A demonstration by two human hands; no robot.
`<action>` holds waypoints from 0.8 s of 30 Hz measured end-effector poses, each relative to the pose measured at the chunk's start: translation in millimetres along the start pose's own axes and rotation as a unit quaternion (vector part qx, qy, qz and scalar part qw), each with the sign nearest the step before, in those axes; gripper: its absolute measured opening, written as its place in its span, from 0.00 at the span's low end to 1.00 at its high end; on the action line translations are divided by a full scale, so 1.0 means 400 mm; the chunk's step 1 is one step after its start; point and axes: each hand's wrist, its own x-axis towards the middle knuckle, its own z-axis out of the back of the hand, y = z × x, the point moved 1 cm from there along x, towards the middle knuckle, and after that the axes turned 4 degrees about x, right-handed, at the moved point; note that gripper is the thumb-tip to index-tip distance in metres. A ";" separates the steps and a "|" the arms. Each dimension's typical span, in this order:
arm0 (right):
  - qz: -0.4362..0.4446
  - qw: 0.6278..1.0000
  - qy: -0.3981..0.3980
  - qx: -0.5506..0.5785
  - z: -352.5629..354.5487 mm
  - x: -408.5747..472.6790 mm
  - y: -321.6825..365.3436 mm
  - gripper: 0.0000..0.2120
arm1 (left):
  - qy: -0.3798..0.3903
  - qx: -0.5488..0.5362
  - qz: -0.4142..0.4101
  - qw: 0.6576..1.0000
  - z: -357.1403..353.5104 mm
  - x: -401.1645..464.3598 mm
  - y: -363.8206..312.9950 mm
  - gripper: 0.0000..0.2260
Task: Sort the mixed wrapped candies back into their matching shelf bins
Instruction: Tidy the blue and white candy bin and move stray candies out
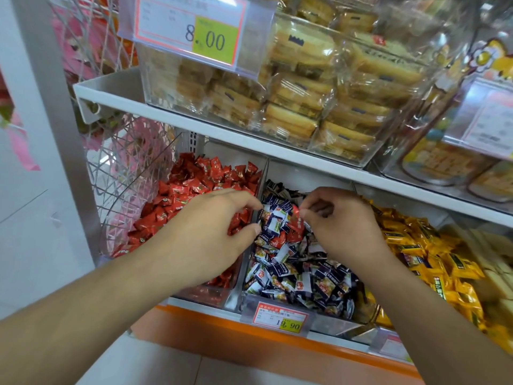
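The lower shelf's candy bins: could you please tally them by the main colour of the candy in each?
Red candy bin: 1
Navy-and-white candy bin: 1
Yellow candy bin: 1
Total: 3
The pale packs at the right edge may fill a further bin, but they are too cut off to tell.

Three bins sit side by side on the lower shelf (277, 322). The middle bin (327, 325) lies between the left bin (205, 297) and the right bin (388, 339). A box (155, 87) sits on the upper shelf (116, 98) above them.
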 end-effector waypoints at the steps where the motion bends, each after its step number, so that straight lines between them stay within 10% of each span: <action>1: -0.009 0.999 -0.001 0.054 0.007 -0.004 0.023 0.08 | -0.010 -0.020 0.006 1.000 0.001 0.001 0.000 0.16; 8: -0.029 0.944 0.089 0.317 0.009 -0.042 0.149 0.03 | -0.022 -0.220 0.049 0.974 0.016 0.005 0.002 0.06; 14: -0.006 0.999 0.017 0.037 -0.003 -0.002 -0.013 0.07 | -0.038 0.053 0.075 0.995 0.027 -0.007 0.045 0.21; 24: -0.051 0.975 0.151 -0.152 -0.043 0.036 -0.058 0.13 | 0.034 0.042 -0.047 0.997 -0.026 -0.007 0.010 0.24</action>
